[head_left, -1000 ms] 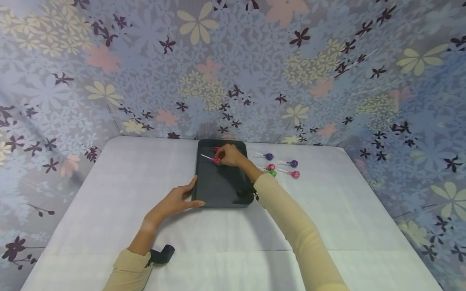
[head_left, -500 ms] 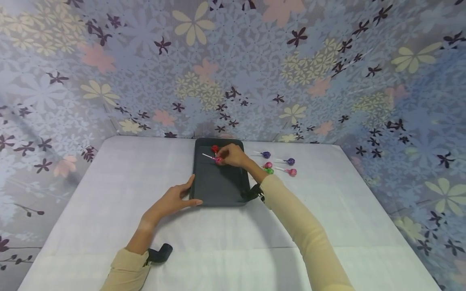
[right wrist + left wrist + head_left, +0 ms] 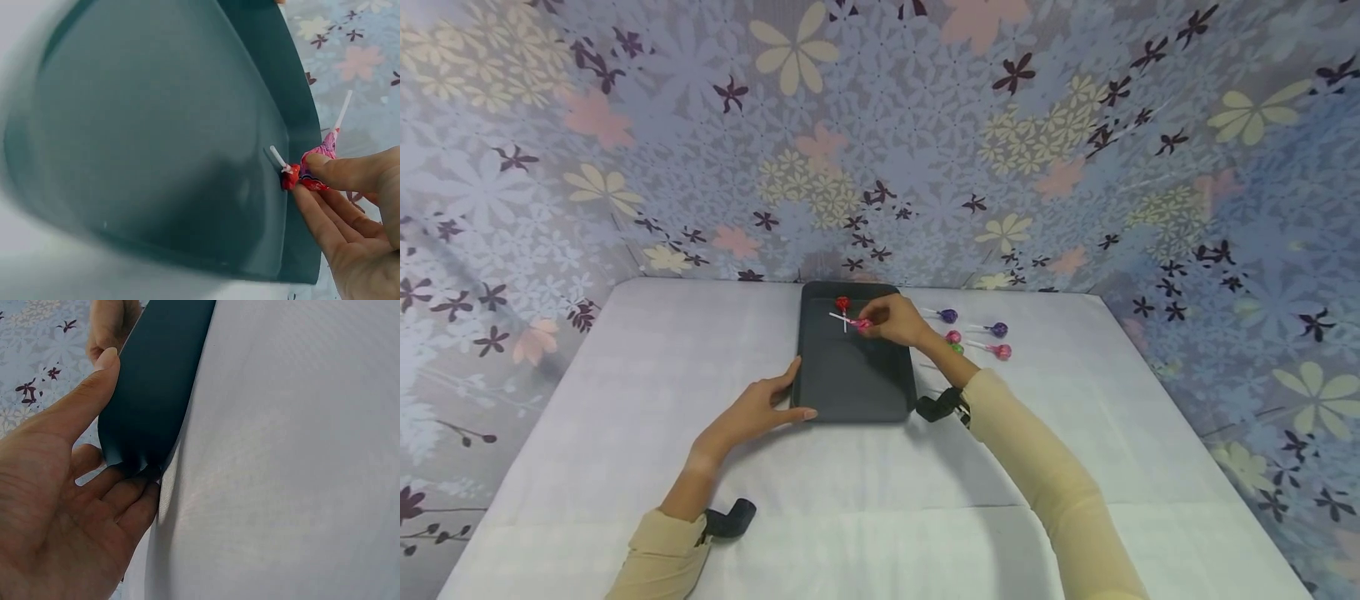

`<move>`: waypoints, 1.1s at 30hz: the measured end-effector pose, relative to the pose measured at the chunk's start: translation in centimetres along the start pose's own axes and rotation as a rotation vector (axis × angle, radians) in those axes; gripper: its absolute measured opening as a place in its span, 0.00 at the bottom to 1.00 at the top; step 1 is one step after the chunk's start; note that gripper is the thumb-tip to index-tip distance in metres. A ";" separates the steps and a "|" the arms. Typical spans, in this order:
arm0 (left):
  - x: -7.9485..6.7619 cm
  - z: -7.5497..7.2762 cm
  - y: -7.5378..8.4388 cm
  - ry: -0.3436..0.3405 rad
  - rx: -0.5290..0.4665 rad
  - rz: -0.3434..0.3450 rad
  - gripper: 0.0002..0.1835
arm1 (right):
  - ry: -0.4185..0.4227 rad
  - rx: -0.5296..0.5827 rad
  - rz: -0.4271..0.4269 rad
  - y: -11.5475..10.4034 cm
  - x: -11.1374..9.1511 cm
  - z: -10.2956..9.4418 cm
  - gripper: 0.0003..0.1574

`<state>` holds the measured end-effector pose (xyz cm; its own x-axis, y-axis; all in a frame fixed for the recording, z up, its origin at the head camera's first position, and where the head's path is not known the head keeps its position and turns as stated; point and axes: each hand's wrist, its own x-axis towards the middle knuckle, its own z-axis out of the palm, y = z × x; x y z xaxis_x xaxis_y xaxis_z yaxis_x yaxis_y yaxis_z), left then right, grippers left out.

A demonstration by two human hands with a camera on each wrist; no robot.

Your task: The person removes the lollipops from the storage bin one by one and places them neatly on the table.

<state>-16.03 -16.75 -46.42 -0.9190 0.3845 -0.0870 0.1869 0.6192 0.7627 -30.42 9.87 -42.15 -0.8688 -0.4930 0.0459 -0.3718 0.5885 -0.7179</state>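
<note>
A dark grey tray (image 3: 853,387) lies on the white-covered table. My left hand (image 3: 758,414) grips its near left corner; the left wrist view has the thumb along one side of the tray (image 3: 159,375) and the fingers curled at the corner. Over the far part of the tray, my right hand (image 3: 895,320) pinches a pink-wrapped lollipop (image 3: 862,324) by its head, stick pointing left. A red lollipop (image 3: 843,303) lies inside near the far wall, its white stick toward me. In the right wrist view, the pinched lollipop (image 3: 320,161) overlaps the red one (image 3: 290,177).
Right of the tray lie several more lollipops: two purple, such as one (image 3: 997,330), a pink one (image 3: 1002,352), and a pink and a green one (image 3: 957,349) partly behind the right forearm. A floral cloth (image 3: 820,192) hangs behind the table.
My right hand has shifted a little right with the pink lollipop, and the red lollipop's stick has come into sight. The left hand stays at the tray's corner.
</note>
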 end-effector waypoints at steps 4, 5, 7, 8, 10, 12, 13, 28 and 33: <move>-0.1 0.1 -0.2 -0.001 0.001 0.009 0.55 | 0.034 0.052 0.009 0.5 -0.7 -0.3 0.13; -0.1 0.2 -0.2 -0.001 0.002 0.008 0.55 | 0.042 0.062 0.009 0.6 -0.9 -0.3 0.13; -0.2 0.2 -0.3 0.001 0.007 0.014 0.54 | 0.060 0.076 0.011 1.0 -1.3 -0.4 0.13; -0.2 0.3 -0.4 0.002 0.012 0.018 0.54 | 0.069 0.077 0.010 1.1 -1.5 -0.4 0.14; -0.2 0.4 -0.5 0.003 0.012 0.016 0.54 | 0.082 0.075 0.000 1.4 -2.0 -0.6 0.14; -0.3 0.4 -0.6 0.005 0.010 0.016 0.53 | 0.091 0.070 -0.005 1.5 -2.5 -0.8 0.14; -0.3 0.5 -0.6 0.004 0.011 0.014 0.53 | 0.093 0.069 -0.009 1.5 -2.7 -0.9 0.14; -0.5 0.4 -0.4 -0.009 -0.022 0.030 0.54 | 0.133 0.225 0.010 2.5 -6.4 -3.0 0.16; -0.4 0.2 -0.6 -0.009 -0.012 0.030 0.55 | 0.165 0.182 0.026 3.5 -7.7 -3.5 0.15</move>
<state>-15.73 -17.08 -46.97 -0.9100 0.4088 -0.0692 0.2104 0.5991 0.7725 -26.14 17.98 -42.54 -0.9245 -0.3593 0.1275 -0.2965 0.4676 -0.8327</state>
